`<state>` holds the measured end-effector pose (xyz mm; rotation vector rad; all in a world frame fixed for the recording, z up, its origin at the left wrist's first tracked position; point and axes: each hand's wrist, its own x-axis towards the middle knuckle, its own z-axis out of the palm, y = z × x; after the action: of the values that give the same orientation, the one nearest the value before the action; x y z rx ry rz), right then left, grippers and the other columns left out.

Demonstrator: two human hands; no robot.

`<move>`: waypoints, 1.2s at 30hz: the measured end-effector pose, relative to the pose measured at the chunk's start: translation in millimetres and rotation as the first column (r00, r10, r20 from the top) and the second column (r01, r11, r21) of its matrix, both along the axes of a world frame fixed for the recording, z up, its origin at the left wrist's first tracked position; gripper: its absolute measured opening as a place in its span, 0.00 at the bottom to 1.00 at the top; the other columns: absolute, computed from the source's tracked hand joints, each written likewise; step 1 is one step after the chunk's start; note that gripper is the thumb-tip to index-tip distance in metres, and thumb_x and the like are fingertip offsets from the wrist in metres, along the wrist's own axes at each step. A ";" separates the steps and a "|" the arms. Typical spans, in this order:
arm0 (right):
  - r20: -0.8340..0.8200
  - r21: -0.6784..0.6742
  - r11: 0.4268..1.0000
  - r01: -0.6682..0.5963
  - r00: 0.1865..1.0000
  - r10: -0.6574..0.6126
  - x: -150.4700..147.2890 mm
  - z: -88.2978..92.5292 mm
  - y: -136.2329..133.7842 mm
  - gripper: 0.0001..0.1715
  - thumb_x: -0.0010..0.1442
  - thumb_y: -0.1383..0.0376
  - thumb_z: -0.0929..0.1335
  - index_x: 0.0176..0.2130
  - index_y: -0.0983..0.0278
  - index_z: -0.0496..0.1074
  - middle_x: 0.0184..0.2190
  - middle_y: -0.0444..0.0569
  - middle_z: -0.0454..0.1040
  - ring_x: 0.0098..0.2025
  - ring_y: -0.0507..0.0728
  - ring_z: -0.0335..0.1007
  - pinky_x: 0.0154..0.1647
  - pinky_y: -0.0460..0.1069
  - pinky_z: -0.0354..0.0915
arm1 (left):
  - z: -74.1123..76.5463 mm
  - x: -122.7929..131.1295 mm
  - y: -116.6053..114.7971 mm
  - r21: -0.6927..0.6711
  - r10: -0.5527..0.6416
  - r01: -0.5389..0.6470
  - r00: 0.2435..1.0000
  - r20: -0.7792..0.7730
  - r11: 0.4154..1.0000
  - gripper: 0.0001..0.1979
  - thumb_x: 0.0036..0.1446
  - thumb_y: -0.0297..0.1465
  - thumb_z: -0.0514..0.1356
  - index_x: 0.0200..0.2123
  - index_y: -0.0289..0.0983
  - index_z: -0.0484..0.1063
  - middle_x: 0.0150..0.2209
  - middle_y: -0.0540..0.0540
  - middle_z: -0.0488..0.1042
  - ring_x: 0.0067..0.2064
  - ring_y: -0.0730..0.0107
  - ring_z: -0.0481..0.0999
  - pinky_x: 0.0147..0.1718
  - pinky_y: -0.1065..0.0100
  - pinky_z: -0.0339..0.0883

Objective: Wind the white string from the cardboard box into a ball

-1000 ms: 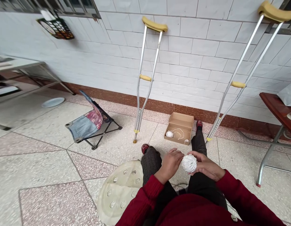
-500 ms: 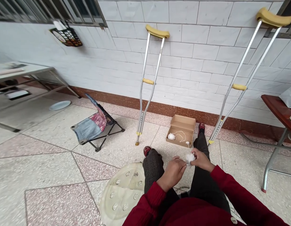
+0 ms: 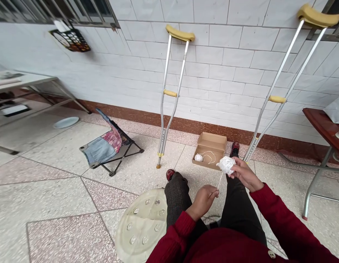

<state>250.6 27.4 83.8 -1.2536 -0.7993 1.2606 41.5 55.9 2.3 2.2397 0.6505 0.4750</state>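
White yarn ball [image 3: 226, 165]: right of centre, lower half of the frame; looks light, soft and easily unwound, so best cupped loosely by its sides.
Right hand [image 3: 246, 175]: grasping the ball's right side.
Left hand [image 3: 203, 200]: pinching its straight strand [image 3: 220, 180].
Cardboard box [image 3: 212, 141]: open, near centre, second ball [image 3: 198, 157] inside.

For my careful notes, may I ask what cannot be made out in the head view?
In the head view:
Cardboard box, front right corner: behind the held yarn ball.
Yarn strand, pinched part: hidden in the left grip.
Table, left part: cut off by left edge.
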 end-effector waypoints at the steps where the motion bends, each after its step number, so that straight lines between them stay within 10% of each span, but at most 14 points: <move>1: 0.130 0.005 0.997 0.074 0.989 -0.074 3.2 -5.7 7.6 0.20 0.45 0.62 0.72 0.37 0.62 0.64 0.25 0.40 0.71 0.21 0.51 0.66 0.20 0.44 0.59 | 1.7 0.5 -2.5 0.011 -0.013 0.013 1.000 -0.004 1.000 0.17 0.67 0.31 0.51 0.26 0.37 0.71 0.27 0.49 0.75 0.34 0.68 0.73 0.41 0.69 0.64; 6: 0.539 -0.145 0.989 -0.015 0.838 0.092 -2.2 -68.9 5.8 0.22 0.38 0.67 0.73 0.33 0.61 0.62 0.23 0.36 0.68 0.24 0.49 0.64 0.23 0.43 0.59 | 25.6 -5.6 4.9 0.197 -0.012 0.023 0.999 -0.053 0.980 0.14 0.66 0.29 0.51 0.28 0.37 0.71 0.28 0.49 0.74 0.33 0.69 0.73 0.52 0.62 0.59; 9: 0.193 -0.311 0.883 -0.352 0.886 0.422 -17.8 -93.0 -20.1 0.23 0.40 0.65 0.73 0.37 0.62 0.62 0.23 0.35 0.68 0.20 0.48 0.64 0.21 0.43 0.60 | 34.6 -11.7 15.2 0.269 -0.024 0.046 0.996 -0.083 0.962 0.13 0.66 0.29 0.51 0.30 0.37 0.72 0.31 0.48 0.75 0.37 0.68 0.74 0.55 0.59 0.57; 13: -0.259 -0.195 0.732 -0.652 0.755 0.603 -25.2 -78.7 -42.3 0.26 0.43 0.66 0.74 0.42 0.64 0.66 0.29 0.42 0.74 0.24 0.50 0.70 0.23 0.43 0.63 | 30.8 -10.8 15.6 0.169 -0.079 0.087 0.996 -0.051 0.982 0.16 0.67 0.32 0.50 0.30 0.37 0.72 0.29 0.49 0.75 0.35 0.69 0.73 0.51 0.62 0.61; 21: -0.381 -0.043 0.973 -0.226 0.904 0.193 -3.0 -19.6 -29.0 0.25 0.45 0.61 0.74 0.43 0.61 0.68 0.32 0.46 0.75 0.27 0.52 0.70 0.26 0.46 0.63 | -2.4 0.6 -5.0 -0.085 0.092 -0.087 0.994 0.057 0.993 0.20 0.67 0.34 0.49 0.25 0.36 0.72 0.27 0.48 0.74 0.34 0.67 0.73 0.39 0.68 0.63; 25: -0.011 -0.044 0.998 -0.051 0.999 0.051 8.2 -11.0 -0.5 0.20 0.47 0.59 0.72 0.39 0.62 0.67 0.29 0.45 0.73 0.24 0.53 0.68 0.24 0.47 0.63 | -10.2 2.4 -17.2 -0.076 0.078 -0.079 0.997 -0.011 0.994 0.19 0.66 0.32 0.50 0.24 0.36 0.71 0.27 0.49 0.75 0.34 0.67 0.73 0.37 0.69 0.63; 28: 0.394 -0.120 0.990 0.073 0.919 -0.020 9.9 -28.7 12.7 0.20 0.42 0.63 0.73 0.34 0.61 0.63 0.24 0.40 0.70 0.21 0.51 0.65 0.21 0.45 0.60 | -1.4 2.7 -16.7 0.077 0.045 -0.041 0.998 -0.045 0.996 0.15 0.65 0.29 0.51 0.26 0.37 0.71 0.27 0.49 0.74 0.34 0.67 0.73 0.42 0.67 0.63; 32: 0.484 -0.279 0.954 -0.107 0.843 0.236 -7.8 -75.2 -1.1 0.20 0.39 0.69 0.72 0.32 0.61 0.62 0.22 0.35 0.68 0.21 0.48 0.63 0.21 0.43 0.58 | 17.9 -0.7 1.4 0.308 0.002 0.027 0.996 -0.091 0.951 0.12 0.64 0.25 0.52 0.30 0.37 0.71 0.30 0.48 0.75 0.36 0.67 0.74 0.54 0.59 0.58; 36: 0.025 -0.310 0.817 -0.487 0.855 0.519 -26.2 -95.6 -32.5 0.22 0.42 0.68 0.71 0.38 0.62 0.63 0.24 0.37 0.70 0.20 0.49 0.65 0.20 0.43 0.60 | 23.6 -8.6 17.5 0.395 -0.053 0.110 0.987 -0.151 0.912 0.11 0.64 0.25 0.53 0.29 0.37 0.71 0.30 0.49 0.74 0.39 0.67 0.74 0.58 0.58 0.53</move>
<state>224.4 -5.1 -11.8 -1.4069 -1.1026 1.8061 32.9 73.4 25.9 2.6993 0.5629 0.4462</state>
